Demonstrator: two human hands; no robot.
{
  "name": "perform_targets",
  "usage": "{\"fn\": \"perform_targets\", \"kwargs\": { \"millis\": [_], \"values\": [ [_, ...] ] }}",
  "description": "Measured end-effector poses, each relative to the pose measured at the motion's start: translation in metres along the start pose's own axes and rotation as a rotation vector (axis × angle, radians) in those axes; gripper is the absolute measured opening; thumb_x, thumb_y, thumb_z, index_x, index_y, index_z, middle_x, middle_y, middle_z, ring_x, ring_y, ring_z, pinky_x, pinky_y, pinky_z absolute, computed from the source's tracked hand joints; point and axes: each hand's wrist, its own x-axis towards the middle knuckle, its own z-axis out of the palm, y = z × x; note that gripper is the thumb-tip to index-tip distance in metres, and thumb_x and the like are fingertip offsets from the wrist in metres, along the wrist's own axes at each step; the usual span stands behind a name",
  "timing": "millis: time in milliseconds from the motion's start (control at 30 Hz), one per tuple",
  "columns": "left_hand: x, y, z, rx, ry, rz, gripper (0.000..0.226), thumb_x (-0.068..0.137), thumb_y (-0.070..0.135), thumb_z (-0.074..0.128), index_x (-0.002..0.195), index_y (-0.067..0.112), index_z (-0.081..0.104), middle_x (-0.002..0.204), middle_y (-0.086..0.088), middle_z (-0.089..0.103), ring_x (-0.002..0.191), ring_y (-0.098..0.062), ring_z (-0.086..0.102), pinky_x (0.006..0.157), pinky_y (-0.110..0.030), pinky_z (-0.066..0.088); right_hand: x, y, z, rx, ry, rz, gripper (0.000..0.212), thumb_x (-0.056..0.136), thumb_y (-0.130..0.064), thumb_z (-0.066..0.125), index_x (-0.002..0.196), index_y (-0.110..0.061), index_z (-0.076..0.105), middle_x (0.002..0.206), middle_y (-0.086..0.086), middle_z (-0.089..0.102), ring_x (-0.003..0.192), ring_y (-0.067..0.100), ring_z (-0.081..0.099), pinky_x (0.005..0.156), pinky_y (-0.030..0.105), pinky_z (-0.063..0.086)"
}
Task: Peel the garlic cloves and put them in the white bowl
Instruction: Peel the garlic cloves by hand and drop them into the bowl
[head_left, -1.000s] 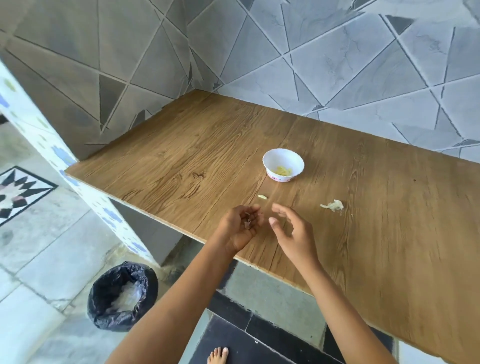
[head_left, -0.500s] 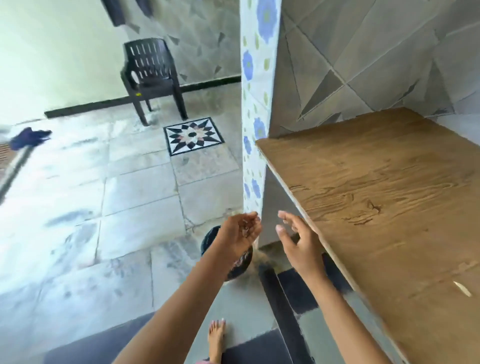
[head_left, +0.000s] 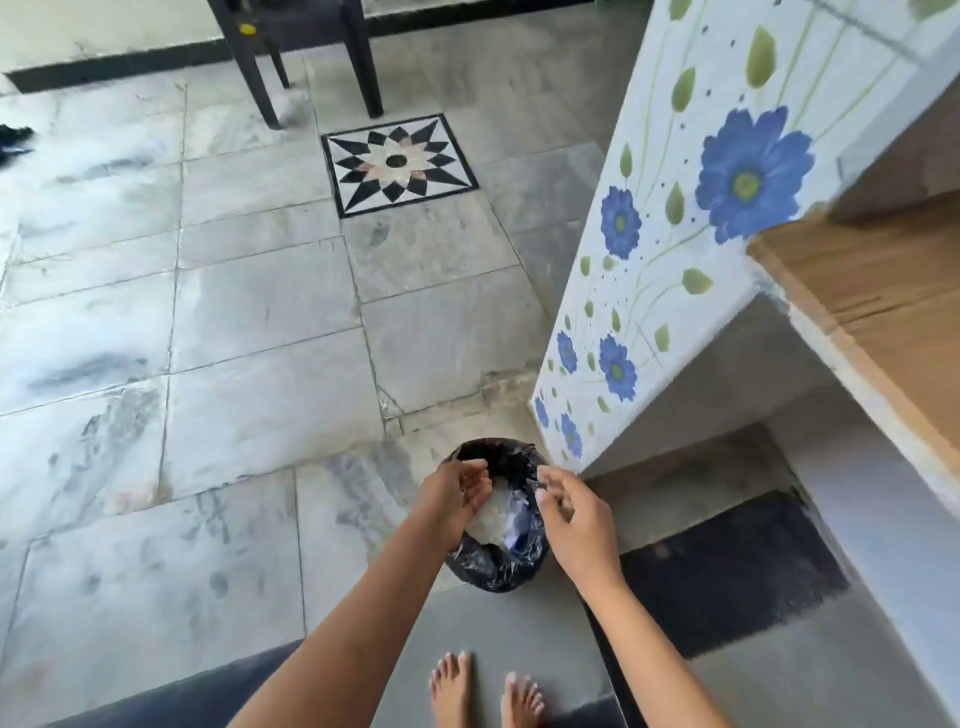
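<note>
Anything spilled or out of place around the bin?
No spill visible around the black-bagged bin; left hand and right hand are both over its mouth. Only oddities: a chipped floor tile corner just beyond the bin, and a dark cloth lying on the floor far left.

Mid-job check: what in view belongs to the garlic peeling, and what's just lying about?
Job: left hand, right hand, bin with black bag, wooden counter.
Lying about: chair, star tile, flowered pillar, dark cloth.
</note>
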Motion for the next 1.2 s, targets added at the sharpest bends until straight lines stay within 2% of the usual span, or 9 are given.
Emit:
{"fn": "perform_targets", "kwargs": {
  "millis": [200, 300, 367, 567, 667, 767, 933, 1067, 1200],
  "values": [
    [0.206, -0.055, -0.014, 0.102, 0.057, -0.113, 0.026, 0.097, 0.009, 0.037, 0.087, 0.002, 0.061, 0.079, -0.008, 0.053, 0.064, -0.015, 0.049, 0.057, -0.022, 0.046, 0.095, 0.132, 0.084, -0.071, -0.054, 0.004, 0.026, 0.092, -0.009, 0.055, 0.116, -0.013, 0.063, 0.111, -0.003, 0.066, 0.102, 0.008, 0.06, 0.093, 0.031, 0.048],
    [0.265, -0.082, -0.027, 0.102, -0.062, -0.171, 0.043, 0.101, 0.028, 0.028, 0.139, 0.015, 0.042, 0.131, -0.008, 0.048, 0.113, -0.024, 0.052, 0.097, -0.033, 0.039, 0.12, 0.187, 0.113, -0.082, -0.058, 0.021, 0.025, 0.093, -0.01, 0.053, 0.116, -0.013, 0.064, 0.112, -0.004, 0.066, 0.102, 0.005, 0.059, 0.093, 0.028, 0.048],
    [0.291, -0.099, -0.035, 0.05, -0.077, -0.175, 0.042, 0.101, 0.029, 0.024, 0.142, 0.026, 0.034, 0.14, -0.002, 0.041, 0.129, -0.026, 0.04, 0.11, -0.04, 0.026, 0.129, 0.213, 0.132, -0.067, -0.046, 0.019, 0.026, 0.094, -0.01, 0.051, 0.116, -0.014, 0.064, 0.112, -0.005, 0.066, 0.102, 0.003, 0.058, 0.093, 0.026, 0.047],
    [0.319, -0.125, -0.034, -0.023, -0.132, -0.207, 0.025, 0.099, 0.026, 0.03, 0.092, 0.017, 0.051, 0.079, 0.0, 0.048, 0.076, -0.014, 0.049, 0.072, -0.029, 0.046, 0.139, 0.252, 0.189, 0.083, -0.232, 0.004, 0.039, 0.096, -0.036, 0.04, 0.135, -0.034, 0.042, 0.137, -0.022, 0.04, 0.13, -0.012, 0.03, 0.109, 0.012, 0.022],
    [0.314, -0.127, -0.045, -0.138, -0.145, -0.167, 0.034, 0.098, 0.025, 0.027, 0.107, 0.013, 0.057, 0.108, -0.006, 0.056, 0.111, -0.019, 0.052, 0.1, -0.031, 0.039, 0.156, 0.276, 0.199, -0.108, -0.392, 0.134, 0.049, 0.092, -0.055, 0.03, 0.139, -0.041, 0.03, 0.152, -0.013, 0.024, 0.142, 0.003, 0.012, 0.119, 0.031, 0.008],
    [0.321, -0.124, -0.064, -0.085, -0.072, -0.162, 0.048, 0.099, 0.03, 0.023, 0.141, 0.017, 0.043, 0.148, -0.007, 0.037, 0.137, -0.024, 0.034, 0.11, -0.038, 0.027, 0.164, 0.265, 0.198, -0.218, -0.184, 0.081, 0.047, 0.101, -0.039, 0.029, 0.146, -0.026, 0.029, 0.156, -0.003, 0.019, 0.144, 0.008, 0.011, 0.117, 0.027, 0.009],
    [0.317, -0.117, -0.042, -0.016, -0.119, -0.172, 0.041, 0.101, 0.031, 0.026, 0.118, 0.01, 0.057, 0.116, -0.007, 0.055, 0.114, -0.024, 0.051, 0.099, -0.032, 0.036, 0.147, 0.288, 0.217, 0.014, -0.415, 0.176, 0.069, 0.079, -0.082, 0.016, 0.14, -0.051, 0.026, 0.155, -0.009, 0.022, 0.143, 0.007, 0.016, 0.117, 0.034, 0.015],
    [0.328, -0.119, -0.052, 0.01, -0.078, -0.12, 0.043, 0.101, 0.032, 0.024, 0.135, 0.019, 0.046, 0.135, -0.002, 0.041, 0.128, -0.019, 0.039, 0.104, -0.036, 0.031, 0.154, 0.282, 0.21, 0.063, -0.048, 0.197, 0.048, 0.1, -0.045, 0.028, 0.144, -0.029, 0.031, 0.152, -0.012, 0.025, 0.14, 0.003, 0.021, 0.113, 0.021, 0.02],
    [0.324, -0.123, -0.044, 0.019, -0.109, -0.17, 0.047, 0.1, 0.033, 0.027, 0.138, 0.012, 0.045, 0.146, -0.004, 0.039, 0.136, -0.022, 0.035, 0.112, -0.038, 0.027, 0.144, 0.291, 0.23, 0.128, -0.422, 0.302, 0.046, 0.092, -0.063, 0.025, 0.136, -0.053, 0.032, 0.152, -0.015, 0.026, 0.141, 0.005, 0.02, 0.117, 0.032, 0.017]
  ]
}}
